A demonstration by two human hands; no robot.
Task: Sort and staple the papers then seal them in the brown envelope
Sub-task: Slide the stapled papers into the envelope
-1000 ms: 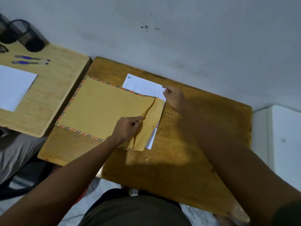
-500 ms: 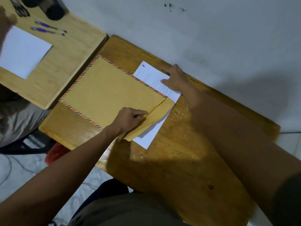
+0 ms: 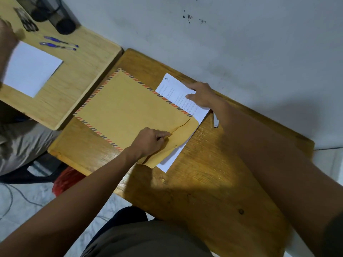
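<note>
A brown envelope (image 3: 130, 108) with a striped red-and-dark border lies flat on the darker wooden desk (image 3: 213, 191). My left hand (image 3: 148, 140) pinches the edge of its opening near the flap. White lined papers (image 3: 178, 93) stick out from under the envelope's right end, partly inside it. My right hand (image 3: 201, 94) presses flat on the far corner of the papers, fingers spread. A small metal stapler (image 3: 215, 120) lies just beside my right wrist, mostly hidden.
A lighter wooden desk (image 3: 78, 71) adjoins on the left, holding a white sheet (image 3: 31, 69), two blue pens (image 3: 57, 43) and a black mesh holder (image 3: 55, 15). Another person's hand (image 3: 7, 36) reaches in at the far left. A wall runs behind the desks.
The camera view has shifted. The papers show further out from the envelope's far edge than one second ago. My right hand went from gripping the papers' edge to lying flat on them.
</note>
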